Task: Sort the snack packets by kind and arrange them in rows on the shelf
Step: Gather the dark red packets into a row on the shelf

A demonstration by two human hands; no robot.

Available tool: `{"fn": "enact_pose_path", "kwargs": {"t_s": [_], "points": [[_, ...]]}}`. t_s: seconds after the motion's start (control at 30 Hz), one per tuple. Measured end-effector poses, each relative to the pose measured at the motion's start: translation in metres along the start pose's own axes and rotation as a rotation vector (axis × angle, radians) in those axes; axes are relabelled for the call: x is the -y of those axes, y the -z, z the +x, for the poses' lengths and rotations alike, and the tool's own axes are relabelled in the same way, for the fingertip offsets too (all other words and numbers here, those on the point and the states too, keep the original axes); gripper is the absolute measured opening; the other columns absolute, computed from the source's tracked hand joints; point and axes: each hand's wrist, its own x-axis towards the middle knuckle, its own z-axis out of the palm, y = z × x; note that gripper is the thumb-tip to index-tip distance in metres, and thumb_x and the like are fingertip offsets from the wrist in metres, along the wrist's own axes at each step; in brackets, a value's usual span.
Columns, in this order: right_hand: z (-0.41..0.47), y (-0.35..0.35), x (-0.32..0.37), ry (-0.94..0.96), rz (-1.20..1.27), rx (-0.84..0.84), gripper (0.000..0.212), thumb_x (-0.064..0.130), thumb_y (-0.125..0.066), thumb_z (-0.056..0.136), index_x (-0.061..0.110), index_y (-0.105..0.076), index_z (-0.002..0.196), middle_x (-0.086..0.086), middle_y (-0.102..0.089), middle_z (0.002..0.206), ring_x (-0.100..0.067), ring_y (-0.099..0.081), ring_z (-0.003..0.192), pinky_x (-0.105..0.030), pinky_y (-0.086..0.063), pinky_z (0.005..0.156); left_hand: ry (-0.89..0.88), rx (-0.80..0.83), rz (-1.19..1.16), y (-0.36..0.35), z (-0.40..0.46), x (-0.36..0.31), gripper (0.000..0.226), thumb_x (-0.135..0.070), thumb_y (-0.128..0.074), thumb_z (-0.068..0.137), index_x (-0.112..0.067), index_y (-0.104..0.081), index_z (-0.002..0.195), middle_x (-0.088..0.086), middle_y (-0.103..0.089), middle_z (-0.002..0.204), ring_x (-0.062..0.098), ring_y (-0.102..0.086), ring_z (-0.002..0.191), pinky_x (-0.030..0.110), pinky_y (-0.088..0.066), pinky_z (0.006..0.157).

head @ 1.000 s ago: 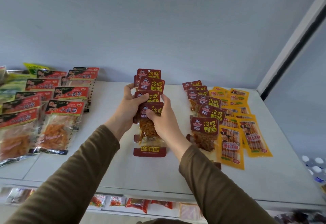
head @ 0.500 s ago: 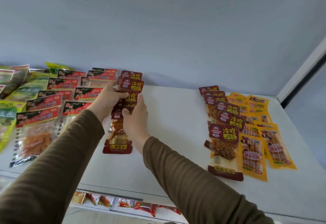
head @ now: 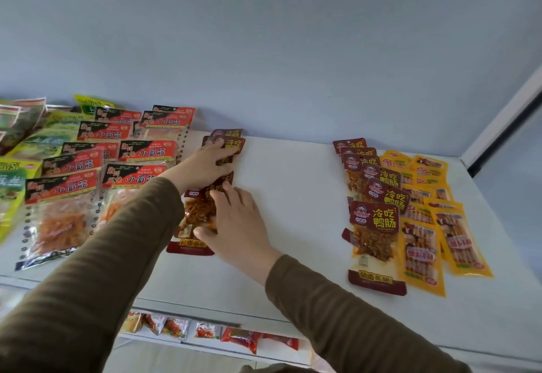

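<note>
A person in brown sleeves reaches over a white shelf [head: 293, 196] from a head-worn view looking down. Both hands rest on 1 overlapping row of dark red snack packets [head: 202, 217], which lies flat on the shelf just right of the red-and-black packets [head: 137, 173]. The left hand [head: 205, 161] lies across the upper packets near the back wall, fingers spread and pressing down, the grip open. The right hand [head: 234, 223] covers the lower packets, fingers slightly bent with thumb at the near packet's side; its grip looks open and pressing rather than pinching, though the fingertips are partly hidden. The hands seem placed this way to square the fanned row and keep it from sliding apart beside its neighbour. Well apart to the right lies a second row of the same dark red kind [head: 375, 214], with yellow packets [head: 425, 226] touching its right side. Green packets [head: 20, 149] crowd the far left. Bare shelf separates the 2 dark red rows, so nothing blocks the space between, but the red-and-black packets sit tight against the left hand's side. A lower shelf with small red sachets [head: 234, 337] shows beneath.
</note>
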Motion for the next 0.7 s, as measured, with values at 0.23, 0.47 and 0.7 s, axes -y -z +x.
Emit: {"fn": "enact_pose_path", "kwargs": {"t_s": [0.23,0.47,0.7], "points": [[0.005,-0.003,0.024,0.000,-0.067,0.026,0.080,0.072,-0.044,0.091,0.024,-0.031,0.153,-0.007,-0.028,0.162,-0.034,-0.024,0.149,-0.062,-0.015,0.120,0.073,-0.061,0.108,0.011,-0.007,-0.008,0.052,-0.019,-0.059,0.099,-0.019,-0.043,0.149,0.010,-0.042,0.154,0.030,-0.045,0.136,0.044,-0.034,0.116],[-0.039,0.071,-0.040,-0.062,0.002,-0.028,0.072,0.066,-0.042,0.096,0.026,-0.030,0.155,-0.004,-0.014,0.167,-0.029,-0.008,0.153,-0.051,-0.008,0.124,-0.077,-0.208,-0.071,-0.007,-0.002,-0.048,0.054,-0.035,-0.063,0.098,-0.018,-0.047,0.147,0.008,-0.041,0.157,0.028,-0.036,0.145,0.045,-0.029,0.120],[-0.105,0.136,-0.120,-0.282,-0.097,-0.133,0.072,0.063,-0.056,0.091,0.029,-0.033,0.151,0.002,-0.021,0.164,-0.024,-0.009,0.151,-0.045,-0.016,0.123,-0.200,-0.055,-0.199,-0.059,0.010,-0.139,0.060,-0.043,-0.060,0.100,-0.024,-0.038,0.152,0.002,-0.041,0.157,0.023,-0.037,0.144,0.038,-0.031,0.115]]}}
